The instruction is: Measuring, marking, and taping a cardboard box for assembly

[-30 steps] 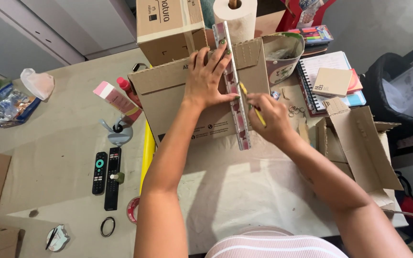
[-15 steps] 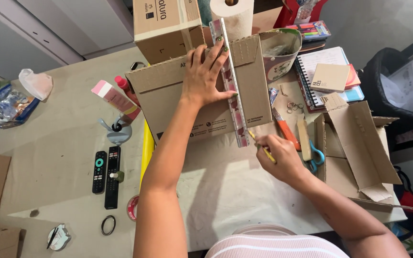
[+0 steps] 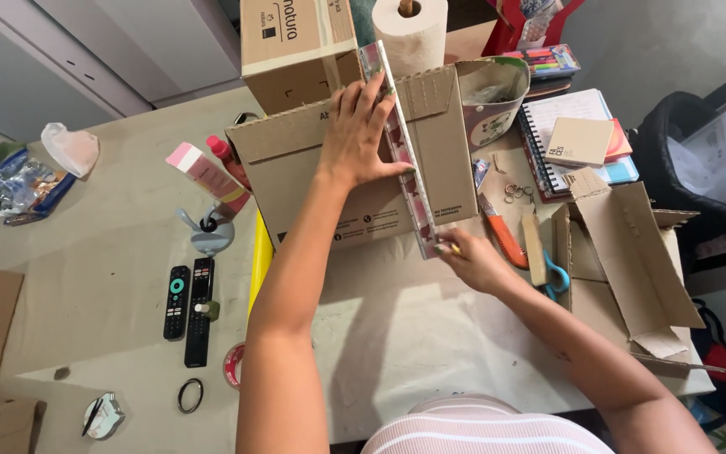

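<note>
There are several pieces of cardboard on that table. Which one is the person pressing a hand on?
The flat sheet in the middle, under the patterned ruler. The left hand lies spread on it; the closed box behind and the torn-open box at right go untouched.

Flattened sheet (image 3: 329, 181) under the left hand (image 3: 361, 134): matt brown corrugated cardboard, flutes showing along its top edge. Ruler (image 3: 403, 147) lying on it: glossy, patterned, looking like plastic. Bench (image 3: 111, 277) wearing a matt beige covering, faintly creased. Remotes (image 3: 186, 303) near the left edge showing smooth black plastic.
</note>
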